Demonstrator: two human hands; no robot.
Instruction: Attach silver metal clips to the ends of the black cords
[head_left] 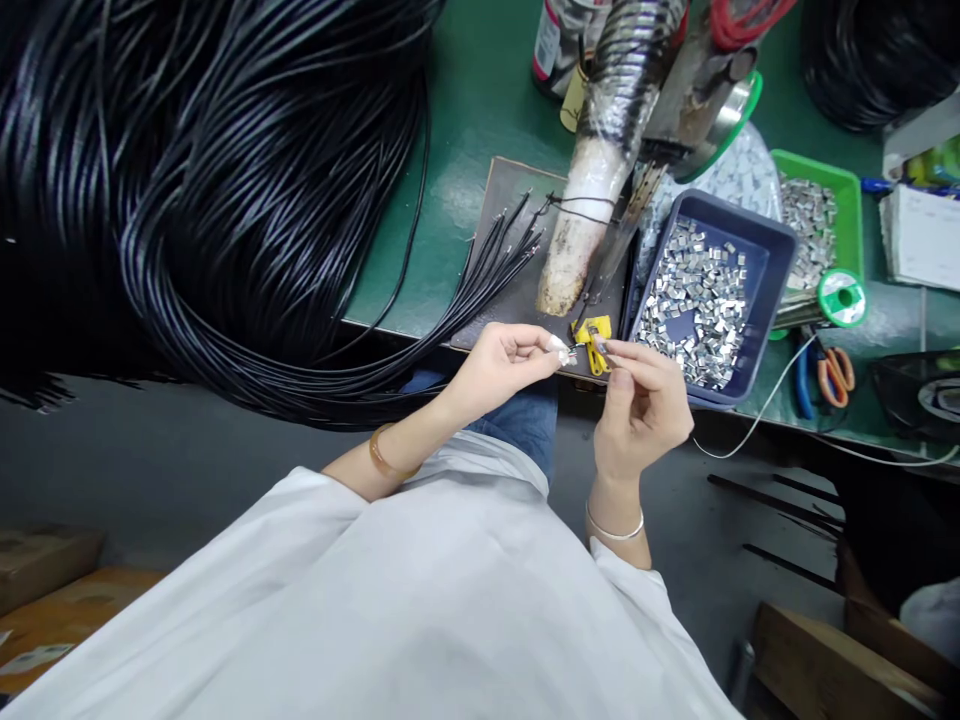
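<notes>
My left hand is closed in a pinch at the table's front edge, with a small silvery metal piece at its fingertips. Facing it, my right hand is also pinched; what sits between its fingers is too small to name. A yellow clamp-like fixture stands right behind the fingertips of both hands. Above it hangs a soldering iron, tip downward, beside a plastic-wrapped flexible duct. Black cables with bared ends lie on a dark board to the left.
A large heap of black cable fills the left. On the right stand a blue tray of small metal parts, a green tray with more, a solder spool and orange-handled pliers. Cardboard boxes sit below.
</notes>
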